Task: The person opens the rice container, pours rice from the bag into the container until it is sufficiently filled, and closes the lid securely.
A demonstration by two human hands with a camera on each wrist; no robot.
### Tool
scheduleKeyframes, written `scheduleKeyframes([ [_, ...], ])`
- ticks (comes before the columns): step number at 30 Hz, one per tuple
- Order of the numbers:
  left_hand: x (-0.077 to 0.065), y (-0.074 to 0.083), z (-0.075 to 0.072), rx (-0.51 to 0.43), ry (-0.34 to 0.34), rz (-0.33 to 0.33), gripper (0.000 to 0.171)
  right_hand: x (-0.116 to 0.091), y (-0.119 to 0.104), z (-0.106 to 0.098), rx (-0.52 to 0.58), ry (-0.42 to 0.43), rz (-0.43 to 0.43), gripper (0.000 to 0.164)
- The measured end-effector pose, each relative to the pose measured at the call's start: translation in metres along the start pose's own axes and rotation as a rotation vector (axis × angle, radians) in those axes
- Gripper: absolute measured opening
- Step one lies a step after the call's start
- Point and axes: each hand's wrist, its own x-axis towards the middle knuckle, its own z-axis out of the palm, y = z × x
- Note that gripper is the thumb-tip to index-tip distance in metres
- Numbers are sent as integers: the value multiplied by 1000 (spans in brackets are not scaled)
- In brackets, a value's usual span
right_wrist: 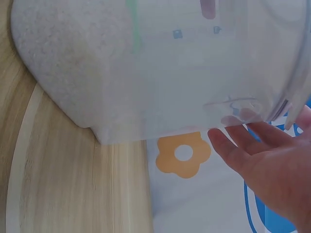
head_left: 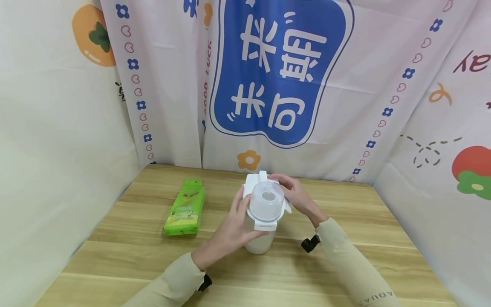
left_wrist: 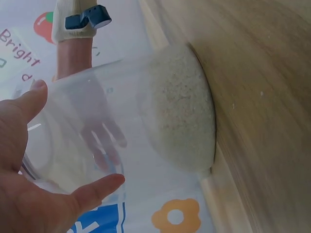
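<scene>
A clear plastic storage container (head_left: 259, 243) with a white lid (head_left: 252, 181) stands upright, and a clear domed cup (head_left: 267, 200) sits on its top. Pale grains (left_wrist: 180, 107) that look like rice fill its lower part. My left hand (head_left: 234, 224) holds the left side near the lid, its thumb in front below a latch. From the back right, my right hand (head_left: 295, 194) holds the upper part at the lid's edge. In the right wrist view several fingers (right_wrist: 228, 150) lie along the wall just below the lid; the right thumb's contact is hidden.
A green and yellow plastic packet (head_left: 186, 209) lies to the left on the wooden table (head_left: 126, 238). A printed curtain (head_left: 172, 85) hangs behind the table's back edge, with more cloth on both sides.
</scene>
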Motion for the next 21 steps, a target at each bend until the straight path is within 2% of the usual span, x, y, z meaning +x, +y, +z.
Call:
scheduleKeyframes([
  [2,0,-1,-2,-5,-16,-15,106,0,8,-1,5,15,3,34],
  [7,3,-5,-9,-5,-59,-55,109,-5,10,-3,38,42,5,34],
  [10,6,-9,-15,-28,-84,-40,110,-9,8,-4,47,55,13,34],
  [21,16,-31,-33,-318,-251,18,98,-25,5,-5,30,68,-9,36],
])
